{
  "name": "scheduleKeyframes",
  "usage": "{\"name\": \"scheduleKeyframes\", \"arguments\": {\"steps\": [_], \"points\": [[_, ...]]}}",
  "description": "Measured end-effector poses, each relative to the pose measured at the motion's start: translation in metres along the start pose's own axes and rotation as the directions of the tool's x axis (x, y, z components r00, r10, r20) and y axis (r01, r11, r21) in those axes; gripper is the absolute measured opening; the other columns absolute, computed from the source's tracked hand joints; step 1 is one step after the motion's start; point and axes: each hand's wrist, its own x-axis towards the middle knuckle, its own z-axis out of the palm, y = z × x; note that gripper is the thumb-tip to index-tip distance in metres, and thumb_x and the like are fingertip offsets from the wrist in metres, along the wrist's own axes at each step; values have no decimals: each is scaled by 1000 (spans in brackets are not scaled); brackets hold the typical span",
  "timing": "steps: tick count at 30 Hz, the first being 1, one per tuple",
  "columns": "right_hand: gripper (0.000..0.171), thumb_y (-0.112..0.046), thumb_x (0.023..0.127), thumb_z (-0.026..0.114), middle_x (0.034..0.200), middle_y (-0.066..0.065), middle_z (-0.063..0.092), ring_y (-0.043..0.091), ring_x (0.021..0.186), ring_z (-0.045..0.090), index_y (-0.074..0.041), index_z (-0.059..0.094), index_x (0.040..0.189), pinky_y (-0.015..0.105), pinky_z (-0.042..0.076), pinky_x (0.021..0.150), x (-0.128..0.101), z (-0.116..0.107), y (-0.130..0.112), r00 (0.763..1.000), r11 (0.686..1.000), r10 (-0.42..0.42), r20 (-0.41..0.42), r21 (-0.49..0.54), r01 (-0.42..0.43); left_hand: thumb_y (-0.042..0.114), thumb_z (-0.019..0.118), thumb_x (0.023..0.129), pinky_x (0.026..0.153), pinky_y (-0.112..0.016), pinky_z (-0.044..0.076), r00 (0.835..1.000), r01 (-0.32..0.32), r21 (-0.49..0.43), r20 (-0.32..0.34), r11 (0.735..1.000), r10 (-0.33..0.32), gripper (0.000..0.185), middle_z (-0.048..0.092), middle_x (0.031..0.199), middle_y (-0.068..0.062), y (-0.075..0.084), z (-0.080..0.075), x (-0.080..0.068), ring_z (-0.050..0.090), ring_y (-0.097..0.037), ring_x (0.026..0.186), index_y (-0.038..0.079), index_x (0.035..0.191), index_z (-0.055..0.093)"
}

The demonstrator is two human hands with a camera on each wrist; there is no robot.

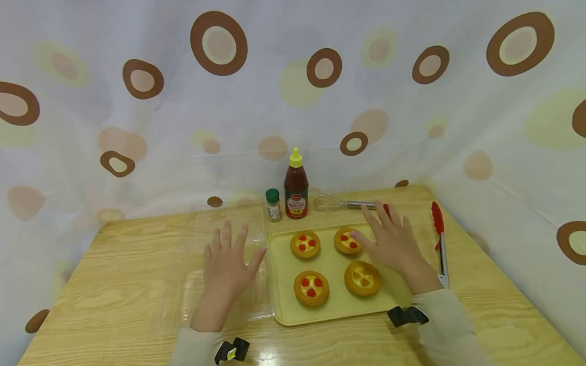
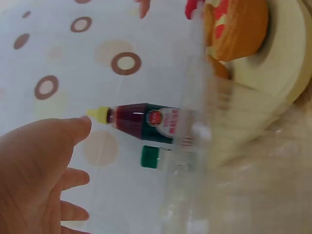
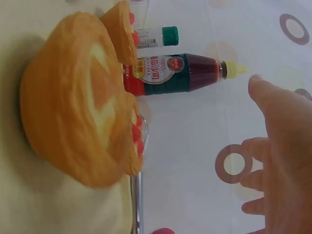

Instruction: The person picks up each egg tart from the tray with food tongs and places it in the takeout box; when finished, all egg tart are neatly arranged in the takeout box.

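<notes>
My left hand is spread out over a clear plastic container, fingers straight and holding nothing. My right hand is also spread, above the right side of a pale yellow tray. Several small round tarts stand on that tray. Three carry red pieces on a yellow filling: a back-left tart, a back-right tart and a front-left tart. The front-right tart shows only yellow filling; up close in the right wrist view this tart looks large. The right thumb overlaps the back-right tart in the head view.
Behind the tray stand a red sauce bottle with a yellow cap and a green-capped spice jar. A whisk lies beside them, its handle end partly behind my right hand. Red-tipped tongs lie at the right. A patterned curtain hangs behind.
</notes>
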Motion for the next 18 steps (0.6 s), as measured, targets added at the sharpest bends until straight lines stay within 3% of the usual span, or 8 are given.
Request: {"name": "scheduleKeyframes", "arguments": {"steps": [3,6,8,9,12,15,18], "points": [[71,-55,86,47,141,19,28,40,127,23,-11,33,140,62,22,94,-3,-7,8,989,997,-74,-128,-18,72,51,49,87,89,-54,36,992,-74,-10,-106,997,73,62,43,131,-21,-4,-10,-3,42,-40,116,13,136,41],[65,-45,82,62,125,18,45,38,113,40,-6,45,131,56,35,86,-8,-14,16,960,993,-119,-255,-27,116,41,58,86,75,-45,46,969,-168,-50,-194,984,156,54,60,103,-15,-11,-18,-8,57,-32,90,11,129,50],[64,-41,78,67,114,18,50,36,103,46,-5,48,128,53,41,79,-12,-18,21,945,995,-99,-311,-4,103,35,61,85,63,-36,46,954,-214,-91,-232,973,189,48,60,84,-7,-18,-21,-11,56,-23,74,11,126,54],[64,-39,77,69,111,18,51,35,100,47,-4,49,126,51,43,76,-15,-21,24,941,996,-81,-330,9,89,34,61,86,60,-32,45,955,-221,-124,-230,967,189,46,58,78,-3,-22,-23,-13,54,-19,70,11,125,55],[69,-44,78,67,110,20,47,35,94,46,-1,47,127,51,44,69,-23,-27,35,948,997,17,-319,73,7,33,58,88,55,-25,37,966,-213,-238,-200,948,167,41,47,70,6,-37,-28,-19,44,-11,63,13,124,57],[80,-52,79,61,113,25,41,37,94,42,2,37,133,52,41,67,-33,-31,50,964,989,121,-236,111,-97,31,55,90,53,-23,35,982,-163,-368,-148,915,115,37,44,69,7,-58,-33,-27,41,-9,62,14,123,57],[88,-57,81,55,111,28,37,37,87,41,4,27,138,45,39,60,-42,-31,67,969,975,201,-146,125,-184,27,55,91,50,-22,36,990,-116,-458,-120,881,68,34,45,67,6,-78,-35,-39,41,-8,59,15,122,58]]}}
